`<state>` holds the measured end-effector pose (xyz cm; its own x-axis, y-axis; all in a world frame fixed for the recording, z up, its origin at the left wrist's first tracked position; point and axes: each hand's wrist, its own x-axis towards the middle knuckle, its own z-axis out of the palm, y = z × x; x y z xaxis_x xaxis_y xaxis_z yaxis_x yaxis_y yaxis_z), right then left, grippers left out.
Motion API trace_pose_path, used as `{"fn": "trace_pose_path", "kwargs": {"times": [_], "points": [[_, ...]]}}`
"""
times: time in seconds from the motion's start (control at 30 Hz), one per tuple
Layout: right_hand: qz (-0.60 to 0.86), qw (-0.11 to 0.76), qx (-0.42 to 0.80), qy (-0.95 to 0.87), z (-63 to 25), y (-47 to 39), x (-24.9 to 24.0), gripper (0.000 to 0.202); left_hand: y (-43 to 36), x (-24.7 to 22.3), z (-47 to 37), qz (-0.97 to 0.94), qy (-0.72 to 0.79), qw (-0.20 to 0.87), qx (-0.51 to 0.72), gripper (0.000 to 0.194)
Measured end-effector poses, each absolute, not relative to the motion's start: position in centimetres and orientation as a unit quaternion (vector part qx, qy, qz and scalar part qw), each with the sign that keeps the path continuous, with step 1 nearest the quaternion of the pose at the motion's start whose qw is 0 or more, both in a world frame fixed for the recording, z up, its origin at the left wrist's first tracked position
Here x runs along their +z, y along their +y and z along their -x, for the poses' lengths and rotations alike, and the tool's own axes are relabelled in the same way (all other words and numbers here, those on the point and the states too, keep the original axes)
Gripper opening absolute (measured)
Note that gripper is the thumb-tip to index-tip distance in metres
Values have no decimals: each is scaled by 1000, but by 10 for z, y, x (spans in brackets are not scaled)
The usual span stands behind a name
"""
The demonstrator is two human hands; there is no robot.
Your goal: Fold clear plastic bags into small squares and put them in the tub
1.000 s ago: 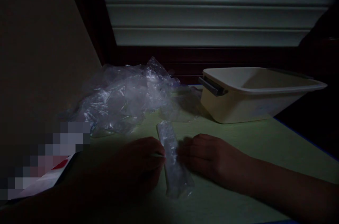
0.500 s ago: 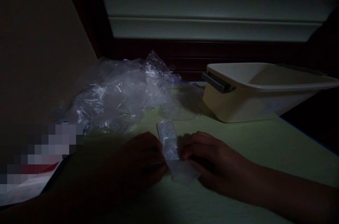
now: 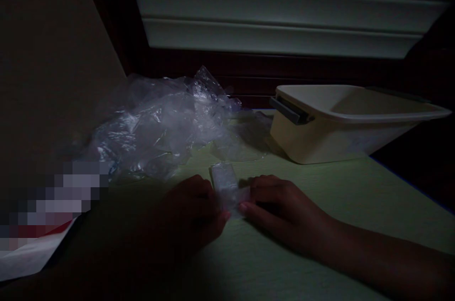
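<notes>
On the pale green tabletop lies a small flat piece of clear plastic point(image 3: 225, 180), folded into a narrow strip, perhaps a plastic bag. My left hand point(image 3: 194, 213) pinches its left near edge, thumb and curled fingers closed on it, though deep shadow hides most of that hand. From the right, my right hand point(image 3: 275, 206) grips the strip's near corner between thumb and fingers. The near end is folded over between the two hands.
A heap of crumpled clear plastic bags point(image 3: 152, 125) covers the back left. A cream plastic bin point(image 3: 320, 142) with a grey latch point(image 3: 289, 110) stands at the back right. Printed paper point(image 3: 35, 253) lies at the left, partly blurred out. The room is dim.
The loose near flap of the plastic has been folded up onto the strip. My right thumb has moved left and closer to my left thumb.
</notes>
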<state>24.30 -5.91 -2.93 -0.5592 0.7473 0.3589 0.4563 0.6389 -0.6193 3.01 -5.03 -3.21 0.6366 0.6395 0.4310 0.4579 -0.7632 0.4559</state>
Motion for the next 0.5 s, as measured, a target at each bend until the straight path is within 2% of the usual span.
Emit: {"fn": "trace_pose_path", "kwargs": {"times": [0.17, 0.23, 0.33, 0.5], "points": [[416, 306, 280, -809, -242, -58, -31, 10, -50, -36, -31, -886, 303, 155, 314, 19], [439, 311, 289, -792, -242, -58, -32, 15, -51, -36, -31, -888, 299, 125, 325, 17], [436, 303, 252, -809, -241, -58, -34, 17, -54, -36, -30, -891, 303, 80, 328, 13], [376, 280, 152, -870, -241, -57, -34, 6, -57, -41, -26, -910, 271, 27, 313, 12]]}}
